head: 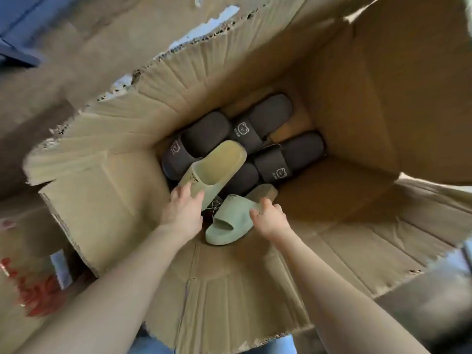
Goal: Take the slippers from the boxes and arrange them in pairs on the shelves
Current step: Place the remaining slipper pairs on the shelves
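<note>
Cardboard everywhere here: one big deep box (357,111) with ragged torn flaps, seen straight down from above. The slippers are all down on the bottom of it.

Two pale ones sit nearest. The yellowish-green slipper (217,167) lies tilted, its heel end pointing off to about 1 o'clock, resting across the dark ones. The mint slipper (227,218) is just at its 5 o'clock, close against the near wall, open toe facing 7 o'clock.

The left hand (182,210) reaches in from 7 o'clock, fingers stretched fairly straight onto the strap end of the yellowish-green slipper. The thumb is hidden, so I can't tell if it's actually gripping or just touching. The right hand (270,218) comes in from 5 o'clock, thumb on top and fingers curled round the side of the mint slipper, so it has a proper hold.

Behind those, from 11 to 2 o'clock, are the dark grey slippers (288,154), packed side by side, each with a little white bear print on the strap.

Outside the box at 8 o'clock there's another carton with red print (38,290), pretty blurry.
</note>
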